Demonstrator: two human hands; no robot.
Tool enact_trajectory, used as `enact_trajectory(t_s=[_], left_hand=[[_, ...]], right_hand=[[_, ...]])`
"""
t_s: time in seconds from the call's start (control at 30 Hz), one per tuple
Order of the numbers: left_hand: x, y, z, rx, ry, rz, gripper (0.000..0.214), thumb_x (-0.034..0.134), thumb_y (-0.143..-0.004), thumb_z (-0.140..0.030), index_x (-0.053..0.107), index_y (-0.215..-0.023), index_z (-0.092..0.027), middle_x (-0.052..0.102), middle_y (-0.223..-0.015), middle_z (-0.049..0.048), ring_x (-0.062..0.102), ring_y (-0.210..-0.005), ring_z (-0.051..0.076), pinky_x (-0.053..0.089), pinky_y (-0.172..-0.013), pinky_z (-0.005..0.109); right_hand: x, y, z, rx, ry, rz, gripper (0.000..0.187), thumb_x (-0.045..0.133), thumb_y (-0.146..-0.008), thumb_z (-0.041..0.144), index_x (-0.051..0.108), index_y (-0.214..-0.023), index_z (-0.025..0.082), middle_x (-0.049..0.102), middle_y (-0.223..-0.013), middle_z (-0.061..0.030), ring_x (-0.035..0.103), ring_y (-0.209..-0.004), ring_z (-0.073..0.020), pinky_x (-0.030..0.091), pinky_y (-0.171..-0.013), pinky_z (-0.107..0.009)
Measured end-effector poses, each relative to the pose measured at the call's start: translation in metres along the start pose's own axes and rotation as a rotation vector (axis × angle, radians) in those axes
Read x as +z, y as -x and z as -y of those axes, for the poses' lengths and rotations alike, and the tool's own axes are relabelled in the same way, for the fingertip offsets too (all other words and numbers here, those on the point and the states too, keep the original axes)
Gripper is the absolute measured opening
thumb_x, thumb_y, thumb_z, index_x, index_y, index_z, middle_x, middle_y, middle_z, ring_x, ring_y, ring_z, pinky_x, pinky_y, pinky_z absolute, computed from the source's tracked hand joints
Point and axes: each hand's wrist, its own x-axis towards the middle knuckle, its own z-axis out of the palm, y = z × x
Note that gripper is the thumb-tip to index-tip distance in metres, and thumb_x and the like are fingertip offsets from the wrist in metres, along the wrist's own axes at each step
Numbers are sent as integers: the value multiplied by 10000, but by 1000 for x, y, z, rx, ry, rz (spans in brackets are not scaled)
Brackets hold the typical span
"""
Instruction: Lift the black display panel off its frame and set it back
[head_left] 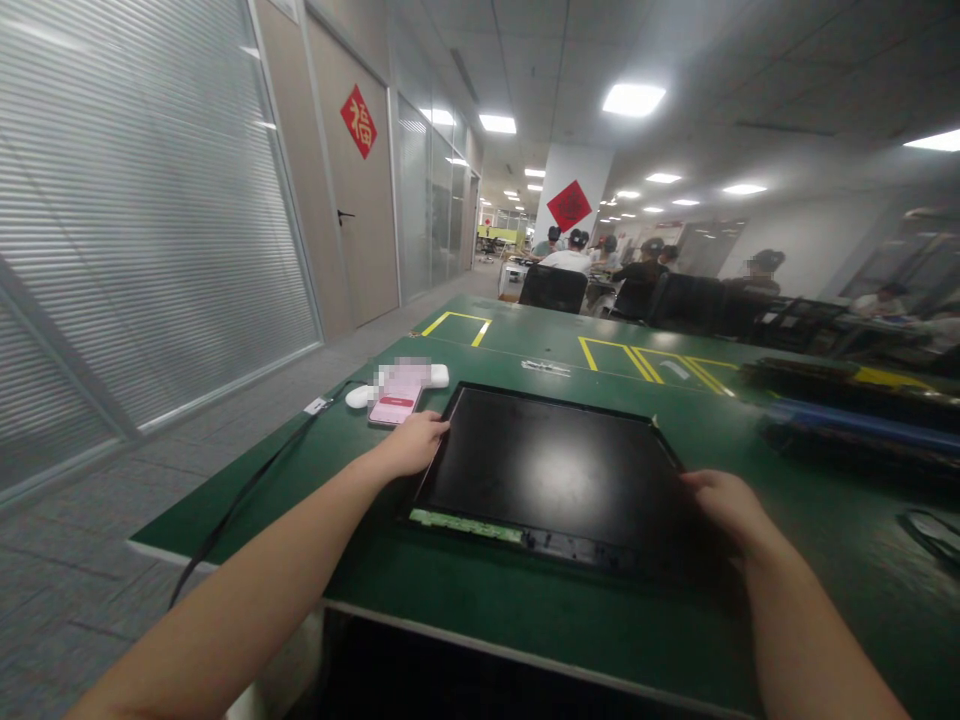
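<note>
A black flat display panel (551, 465) lies face up on the green table (525, 610), with a green circuit strip (465, 525) along its near edge. My left hand (412, 443) grips the panel's left edge, fingers curled over it. My right hand (731, 510) holds the panel's right edge near the front corner, fingers bent round it.
A phone with a pink screen (395, 400) and a white power bank (431, 377) with a black cable (247, 485) lie left of the panel. Dark trays (847, 425) stack at the right. Yellow floor-style markings (645, 362) cross the table. Seated people (637, 280) work behind.
</note>
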Motion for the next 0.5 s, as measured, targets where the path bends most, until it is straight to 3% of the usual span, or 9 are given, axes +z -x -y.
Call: enact_trajectory(t_s=[0.13,0.33,0.5], left_hand=[[-2,2,-4,-39,-29,30,425,460,-863,-134,743,-1177,-173,649,-1348,168,605,-1246,339,442,-1081,477],[-5,3,-7,-58,69,26,466,450,-849,-115,723,-1220,-187,670,-1353,101,562,-1326,274,432,-1111,392],[-6,3,-9,-206,273,-4,490,494,-833,-119,686,-1282,-151,639,-1391,114,584,-1301,283,425,-1114,387]], right_hand=[[1,-2,-2,147,-96,89,260,641,-625,204,801,-830,190,755,-842,-142,714,-861,-307,547,-768,-396],[3,-9,-11,164,-102,51,256,608,-602,188,789,-782,208,757,-807,-117,715,-779,-281,549,-731,-380],[4,-11,-13,197,-86,57,244,631,-632,231,798,-808,208,760,-825,-116,718,-791,-281,546,-731,-368]])
